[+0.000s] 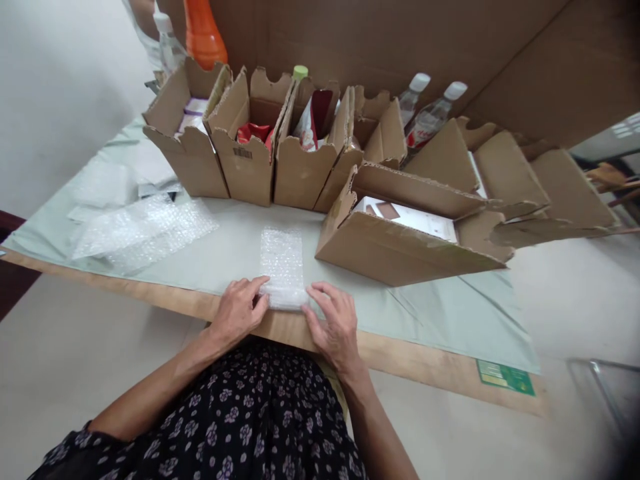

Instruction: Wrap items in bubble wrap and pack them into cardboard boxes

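Observation:
A narrow strip of bubble wrap [282, 257] lies flat on the pale green cloth near the table's front edge. Its near end is folded or rolled over into a thicker band; whether anything is inside cannot be made out. At the left end of that band, my left hand [240, 305] pinches it between thumb and fingers. My right hand [334, 319] grips the opposite end the same way, thumb nearest me and fingertips on top. More loose bubble wrap sheets [145, 230] are spread to the left.
Several open cardboard bins [305, 170] stand in a row at the back, holding packets and boxes. One bin [400, 250] sits closer, right of the strip, with a white box inside. Behind are clear bottles [435, 113] and an orange bottle [204, 40]. A wooden edge [425, 370] borders the cloth.

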Tool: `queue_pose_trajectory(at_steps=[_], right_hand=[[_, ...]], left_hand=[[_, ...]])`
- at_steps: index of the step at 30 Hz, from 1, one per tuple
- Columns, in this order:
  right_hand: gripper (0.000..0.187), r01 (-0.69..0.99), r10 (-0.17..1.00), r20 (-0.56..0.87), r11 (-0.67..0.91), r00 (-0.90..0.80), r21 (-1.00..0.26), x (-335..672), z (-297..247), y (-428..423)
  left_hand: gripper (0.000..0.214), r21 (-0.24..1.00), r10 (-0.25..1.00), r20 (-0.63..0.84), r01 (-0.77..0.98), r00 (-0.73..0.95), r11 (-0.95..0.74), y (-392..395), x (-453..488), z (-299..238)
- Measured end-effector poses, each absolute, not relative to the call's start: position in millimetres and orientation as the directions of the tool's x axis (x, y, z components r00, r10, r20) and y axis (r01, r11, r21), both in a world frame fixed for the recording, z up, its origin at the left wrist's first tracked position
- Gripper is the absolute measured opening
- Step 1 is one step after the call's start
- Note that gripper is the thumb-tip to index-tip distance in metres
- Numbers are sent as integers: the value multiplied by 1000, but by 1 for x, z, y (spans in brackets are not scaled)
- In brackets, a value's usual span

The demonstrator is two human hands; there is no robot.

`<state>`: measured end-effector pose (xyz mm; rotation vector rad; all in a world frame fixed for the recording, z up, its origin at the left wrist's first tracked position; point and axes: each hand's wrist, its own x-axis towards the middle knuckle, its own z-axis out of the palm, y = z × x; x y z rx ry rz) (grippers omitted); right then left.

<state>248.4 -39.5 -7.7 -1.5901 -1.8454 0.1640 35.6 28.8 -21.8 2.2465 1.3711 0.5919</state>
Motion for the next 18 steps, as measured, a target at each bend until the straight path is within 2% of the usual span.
queue_pose_trajectory(at_steps=[4, 8, 11, 13, 15, 18], right_hand=[[24, 828, 906, 349, 380, -241, -412, 249, -16, -37], [24, 789, 931, 296, 343, -214, -509, 249, -15, -28], [28, 753, 951, 241, 300, -191, -586, 250, -10, -26], [32, 785, 956, 269, 255, -117, -565, 250, -8, -26], [35, 830, 946, 313, 239, -82, -505, 249, -9, -27], [35, 860, 942, 283, 292, -182, -419, 245, -15, -22]], left_hand=[[32, 482, 887, 184, 747, 424, -457, 27, 33, -16], [39, 468, 813, 297, 666, 501, -581, 15, 22, -4], [30, 540, 782, 273, 583, 561, -607, 18, 18, -5], [28, 570, 814, 231, 604, 533, -557, 29, 21, -11], [29, 544, 845, 198, 662, 496, -516, 44, 27, -18], [31, 456, 867, 173, 742, 467, -491, 62, 34, -22]])
